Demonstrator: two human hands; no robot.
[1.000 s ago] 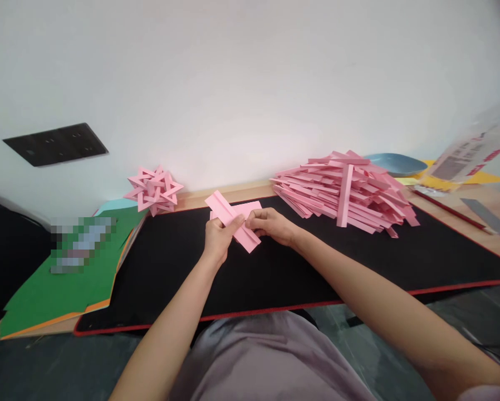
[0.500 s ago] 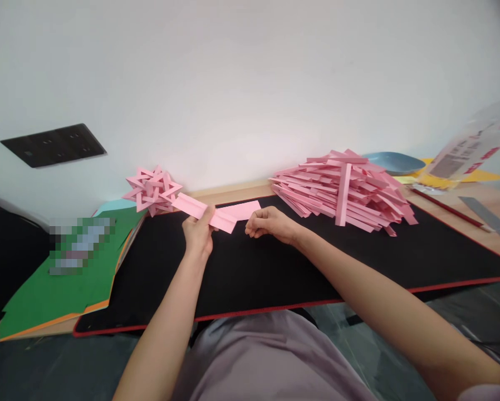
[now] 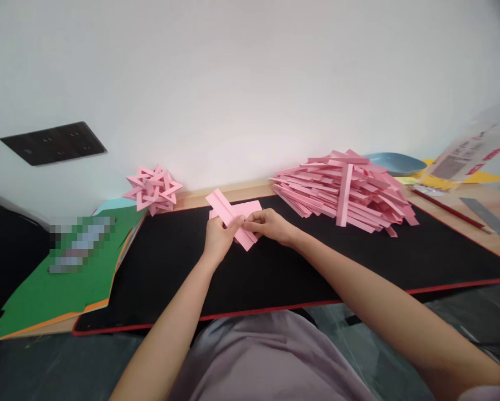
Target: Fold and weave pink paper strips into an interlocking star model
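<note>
A creased pink paper strip (image 3: 221, 204) slants between my hands above the black mat. My left hand (image 3: 221, 238) grips it from below, its thumb pressed on the crease. My right hand (image 3: 270, 225) pinches the same strip at its right edge, fingertips close to the left thumb. Behind the strip a second flat pink paper (image 3: 250, 206) shows in part; whether it lies on the mat or is held too, I cannot tell.
A folded pink paper star ball (image 3: 153, 189) sits at the back left, beyond green paper sheets (image 3: 66, 295). To the right are a heap of folded pink strips (image 3: 346, 189), a blue dish (image 3: 396, 162), a dark red pencil (image 3: 450, 209), a metal ruler (image 3: 490, 220) and a clear plastic bag (image 3: 462, 150).
My left hand has moved right with the strip, which has turned to a steeper slant. My right hand, apart from the strip before, now pinches it.
</note>
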